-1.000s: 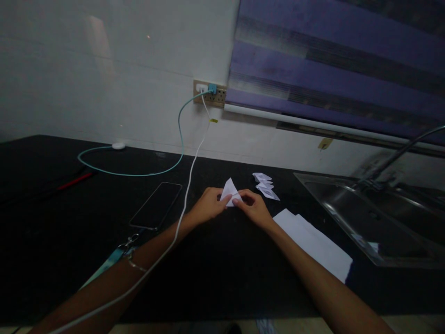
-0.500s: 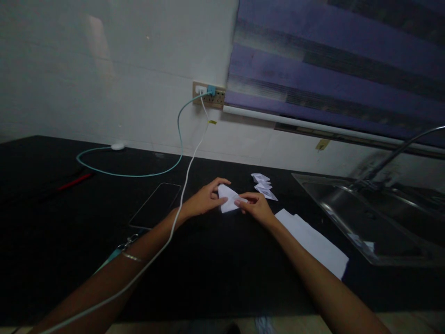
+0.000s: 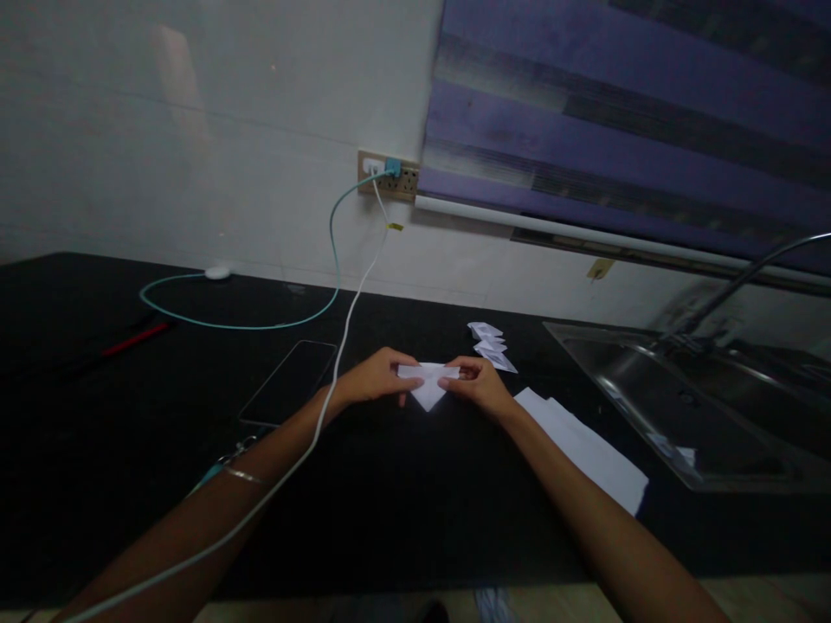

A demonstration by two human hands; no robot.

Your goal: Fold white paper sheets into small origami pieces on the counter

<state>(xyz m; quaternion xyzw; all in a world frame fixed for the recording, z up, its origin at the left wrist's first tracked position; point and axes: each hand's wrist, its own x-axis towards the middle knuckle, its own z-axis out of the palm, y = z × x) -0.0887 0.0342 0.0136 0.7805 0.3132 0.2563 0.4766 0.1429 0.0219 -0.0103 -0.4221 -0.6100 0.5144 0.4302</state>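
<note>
Between both hands is a small folded piece of white paper [image 3: 428,394], its straight edge on top and its point toward me. My left hand [image 3: 384,375] pinches the left end, thumb in front and fingers behind. At the other end my right hand [image 3: 479,383] grips it the same way, with the thumb on the front face. Several folded paper pieces [image 3: 492,348] lie just beyond my right hand. White paper sheets [image 3: 581,446] rest on the black counter [image 3: 415,519], partly covered by my right forearm.
A phone [image 3: 289,383] lies left of my left hand. A white cable [image 3: 338,368] crosses over my left forearm from the wall socket [image 3: 408,180]. A teal cable [image 3: 260,327] curves to a white puck [image 3: 217,272]. The metal sink [image 3: 649,407] with its tap is at right.
The folded paper has turned so its straight edge is on top and its point faces me. My left hand has moved to its left end; both hands still hold it.
</note>
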